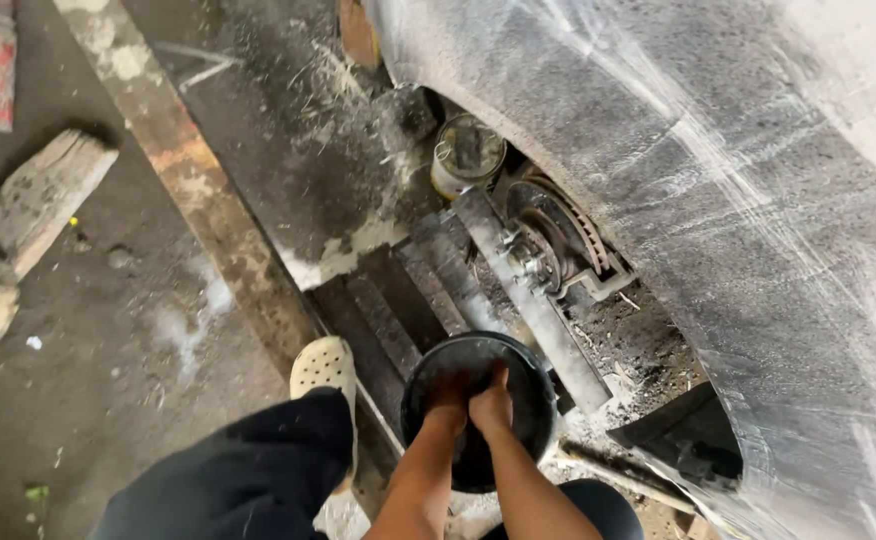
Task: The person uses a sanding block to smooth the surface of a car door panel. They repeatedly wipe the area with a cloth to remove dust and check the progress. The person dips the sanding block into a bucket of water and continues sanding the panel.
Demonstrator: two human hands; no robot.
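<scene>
Both my hands reach down into a round black basin on the ground between my knees. My left hand is low inside the basin, dim and partly hidden in its dark interior. Pressed against it, my right hand has its fingers curled downward. Whether either hand holds anything is hidden by the dark inside of the basin. Just beyond the basin is a bare brake disc and hub under the car's wheel arch, with no wheel on it.
A sanded grey car fender fills the right side. A metal bar runs under the hub, with an open tin can behind it. My foot in a white clog rests by slatted boards. A wooden plank lies left.
</scene>
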